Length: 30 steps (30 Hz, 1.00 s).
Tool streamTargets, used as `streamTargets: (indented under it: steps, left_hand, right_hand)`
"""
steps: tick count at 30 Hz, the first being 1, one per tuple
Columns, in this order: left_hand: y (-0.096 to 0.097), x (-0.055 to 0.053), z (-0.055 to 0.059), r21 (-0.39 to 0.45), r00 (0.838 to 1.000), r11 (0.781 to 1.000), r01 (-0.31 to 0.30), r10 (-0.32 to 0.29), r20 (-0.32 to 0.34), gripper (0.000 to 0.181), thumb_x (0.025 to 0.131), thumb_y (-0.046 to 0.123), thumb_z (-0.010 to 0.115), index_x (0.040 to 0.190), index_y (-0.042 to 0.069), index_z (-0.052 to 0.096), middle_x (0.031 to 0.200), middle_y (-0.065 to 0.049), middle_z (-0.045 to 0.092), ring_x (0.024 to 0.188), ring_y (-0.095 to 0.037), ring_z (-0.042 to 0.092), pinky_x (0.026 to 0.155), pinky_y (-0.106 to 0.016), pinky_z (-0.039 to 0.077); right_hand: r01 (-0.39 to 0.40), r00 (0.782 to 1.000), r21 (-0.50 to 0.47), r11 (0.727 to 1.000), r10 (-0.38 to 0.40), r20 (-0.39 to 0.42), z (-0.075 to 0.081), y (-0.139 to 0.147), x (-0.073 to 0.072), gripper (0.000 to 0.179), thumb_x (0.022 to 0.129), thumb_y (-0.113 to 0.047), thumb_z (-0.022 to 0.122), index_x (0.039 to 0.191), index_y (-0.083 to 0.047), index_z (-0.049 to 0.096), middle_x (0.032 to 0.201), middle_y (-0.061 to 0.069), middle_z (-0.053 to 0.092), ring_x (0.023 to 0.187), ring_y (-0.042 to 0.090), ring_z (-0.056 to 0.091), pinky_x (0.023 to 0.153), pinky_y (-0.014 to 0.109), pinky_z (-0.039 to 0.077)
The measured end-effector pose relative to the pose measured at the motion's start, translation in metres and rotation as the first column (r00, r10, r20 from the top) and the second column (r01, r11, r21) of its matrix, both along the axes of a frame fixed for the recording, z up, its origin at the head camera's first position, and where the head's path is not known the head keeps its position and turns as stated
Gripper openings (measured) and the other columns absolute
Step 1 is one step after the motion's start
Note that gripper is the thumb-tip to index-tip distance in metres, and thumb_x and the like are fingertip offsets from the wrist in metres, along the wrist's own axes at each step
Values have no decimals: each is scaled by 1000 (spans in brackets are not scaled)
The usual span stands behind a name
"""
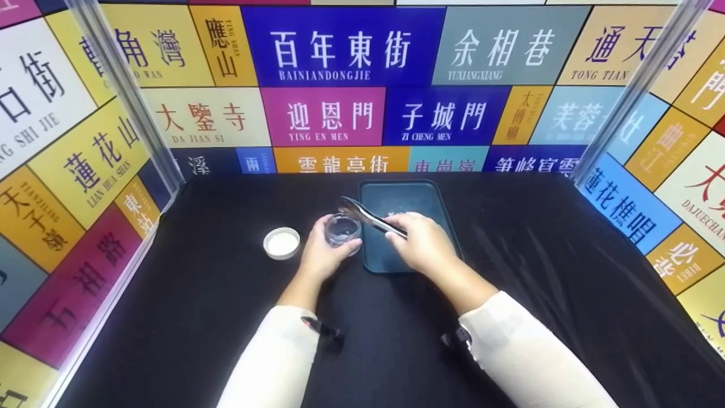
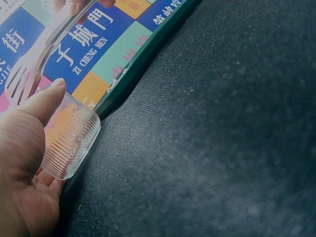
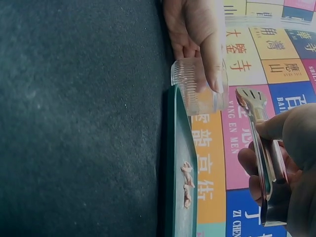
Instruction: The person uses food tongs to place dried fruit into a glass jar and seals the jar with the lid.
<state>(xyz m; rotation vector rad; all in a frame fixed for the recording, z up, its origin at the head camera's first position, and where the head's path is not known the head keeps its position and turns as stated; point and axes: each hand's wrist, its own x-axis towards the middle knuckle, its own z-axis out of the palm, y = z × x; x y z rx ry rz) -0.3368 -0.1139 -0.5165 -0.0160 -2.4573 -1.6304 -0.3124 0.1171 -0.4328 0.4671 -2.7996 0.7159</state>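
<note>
My left hand (image 1: 320, 249) grips a small clear jar (image 1: 344, 229), thumb on one side and fingers around the other. The jar has ribbed walls (image 2: 74, 140) and an open mouth. In my right hand (image 1: 426, 242) I hold metal tongs (image 3: 266, 163) squeezed nearly together, their slotted tips (image 3: 252, 96) just above the jar mouth. Something small and brownish shows at the tips; I cannot tell what it is. Small pale, pinkish-brown pieces (image 3: 186, 185) lie on the dark teal tray (image 1: 399, 258), partly hidden by my right hand in the head view.
A round lid (image 1: 282, 243) with a white inside lies on the black cloth (image 1: 226, 317), left of my left hand. The tray's left rim runs close beside the jar. Panels with printed place names (image 1: 323, 116) enclose the table at the back and sides.
</note>
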Motion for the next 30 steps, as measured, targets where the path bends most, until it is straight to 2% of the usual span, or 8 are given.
streamTargets:
  steps: [17,25,30]
  left_hand:
    - [0,0,0,-12,1000,1000,-4,4,12,99,80,38,94,159,8,43,159,-16,55,145,-33,55,126,-49,41]
    - [0,0,-1,-7,1000,1000,-1,1,16,99,80,39,94,159,9,43,159,-15,55,144,-32,55,126,-49,41]
    - [0,-1,-1,-8,1000,1000,-4,4,19,100,80,40,94,160,9,42,159,-16,55,145,-33,55,127,-49,40]
  right_hand:
    - [-20,1000,7,1000,20,1,-3,-3,3,35,101,-29,75,135,-21,75,144,6,72,141,27,64,122,51,47]
    - [-5,1000,29,1000,4,26,-5,-3,2,46,99,-36,76,142,-19,71,149,9,68,144,30,61,124,52,45]
    - [19,999,33,999,-21,40,-4,-2,1,54,98,-40,76,146,-18,67,150,9,67,141,31,63,121,52,48]
